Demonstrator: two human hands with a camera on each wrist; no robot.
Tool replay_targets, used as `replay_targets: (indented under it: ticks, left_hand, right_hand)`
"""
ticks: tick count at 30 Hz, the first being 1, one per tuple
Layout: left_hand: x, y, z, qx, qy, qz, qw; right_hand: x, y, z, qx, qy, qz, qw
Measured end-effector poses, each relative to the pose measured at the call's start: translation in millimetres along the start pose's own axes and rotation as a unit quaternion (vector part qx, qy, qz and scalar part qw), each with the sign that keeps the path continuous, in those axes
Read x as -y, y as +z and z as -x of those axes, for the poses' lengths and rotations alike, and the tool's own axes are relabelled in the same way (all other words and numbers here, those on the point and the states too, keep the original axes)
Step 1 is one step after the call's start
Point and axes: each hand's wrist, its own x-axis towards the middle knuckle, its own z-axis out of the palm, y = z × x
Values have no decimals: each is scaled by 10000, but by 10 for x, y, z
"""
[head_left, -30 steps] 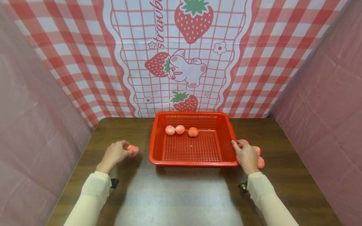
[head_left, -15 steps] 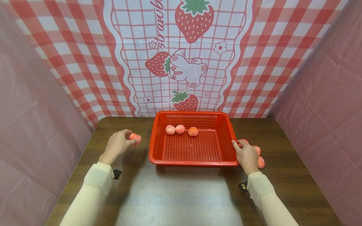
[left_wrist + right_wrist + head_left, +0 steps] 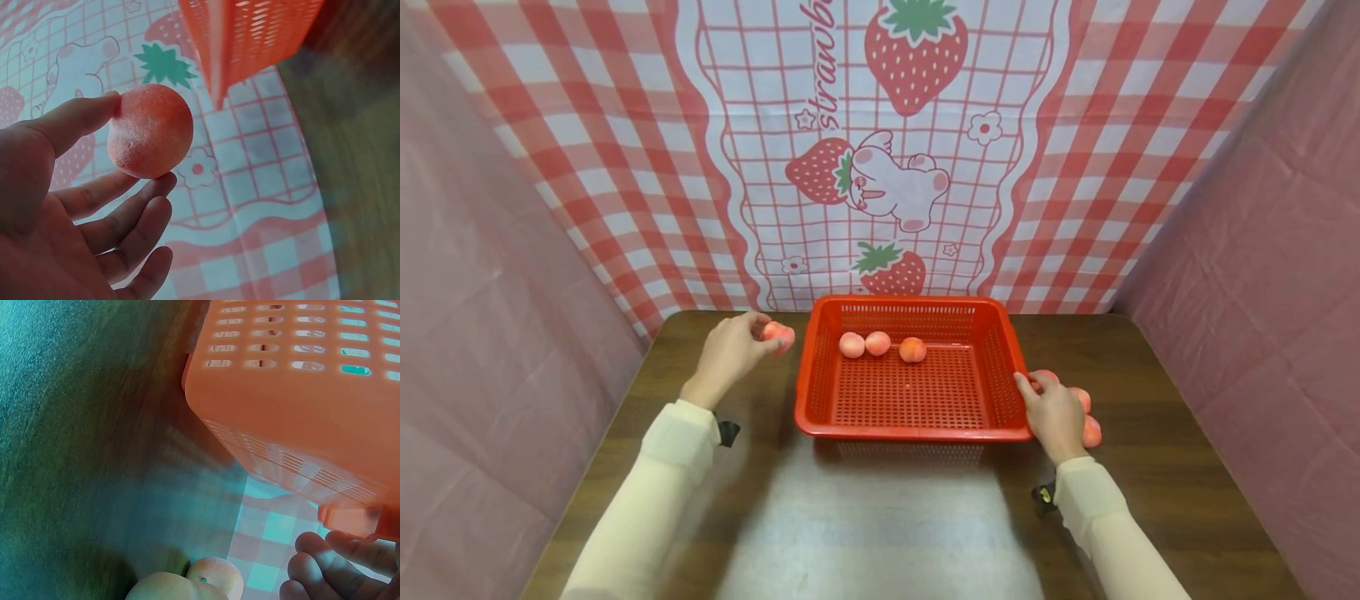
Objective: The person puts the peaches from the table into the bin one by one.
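Note:
My left hand [image 3: 728,357] is raised left of the red plastic basket [image 3: 910,434] and pinches a peach [image 3: 781,337] between thumb and fingertips. In the left wrist view that peach [image 3: 152,132] sits between the thumb and the fingers beneath it, clear of the basket wall [image 3: 219,50]. Three peaches [image 3: 913,350] lie inside the basket toward its back. At the basket's right side my right hand [image 3: 1056,419] grips the rim, thumb on the inner side. The right wrist view shows its fingers [image 3: 325,562] under the rim; the thumb is hidden there.
Beside the right hand, more peaches [image 3: 1092,432] lie on the wooden table [image 3: 1157,467], one partly covered by the hand. A strawberry-print cloth [image 3: 887,167] hangs right behind the basket. Pink cloths [image 3: 497,333] close off both sides.
My left hand has lifted the peach off the table at the left and carried it up and away, toward the basket's back left corner. The right hand has stayed on the rim.

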Motion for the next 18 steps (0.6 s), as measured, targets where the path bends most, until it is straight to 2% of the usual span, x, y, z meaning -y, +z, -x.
replay_targets:
  ticks: [5,9,12,18]
  left_hand:
    - [-122,-17,-68,91,-2,79,9999]
    - [-207,-4,-110,25,107,110,9999]
    - [-268,32,-146,-47,176,142,9997]
    - [-420,117,-214,15,166,347,9993]
  right_hand:
    - [6,-4,8,53,41,-22,10000]
    - [12,-7,0,43,60,-18,10000]
    - [17,-11,-3,-10,58,-9,10000]
    - [13,-11,-1,-26,38,-5,10000]
